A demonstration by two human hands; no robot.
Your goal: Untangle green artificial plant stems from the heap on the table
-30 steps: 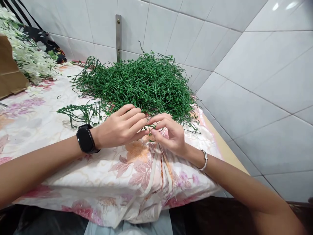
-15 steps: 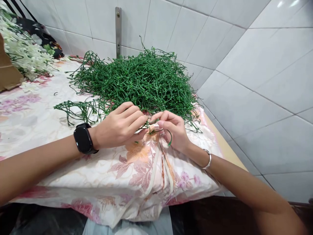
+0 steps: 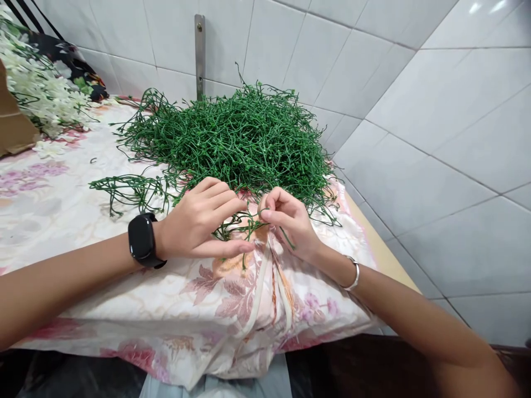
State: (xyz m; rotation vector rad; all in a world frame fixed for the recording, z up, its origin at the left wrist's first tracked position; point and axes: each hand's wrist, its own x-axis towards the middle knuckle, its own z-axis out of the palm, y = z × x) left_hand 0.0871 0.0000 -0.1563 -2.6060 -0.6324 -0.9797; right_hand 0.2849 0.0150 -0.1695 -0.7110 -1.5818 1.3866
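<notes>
My left hand (image 3: 205,218) is open, thumb and fingers apart, around a few thin green artificial flower stems (image 3: 238,224) that lie between them. On its wrist is a black watch. To the right, my right hand (image 3: 288,218) pinches a green stem between thumb and forefinger, and a short end of it sticks out below the thumb. Just beyond both hands rises a big tangled heap of green stems (image 3: 240,138). A smaller bunch of stems (image 3: 128,190) lies left of the heap, behind the watch.
A flowered cloth (image 3: 157,298) covers the table and hangs bunched at the front edge. White artificial flowers (image 3: 45,88) and a piece of brown cardboard (image 3: 14,119) are at the far left. Tiled walls (image 3: 435,149) stand behind and to the right, with a metal bracket (image 3: 199,55).
My left hand has opened, its thumb dropping away from the fingers, and the stems between show more. My right hand keeps its pinch and has barely moved.
</notes>
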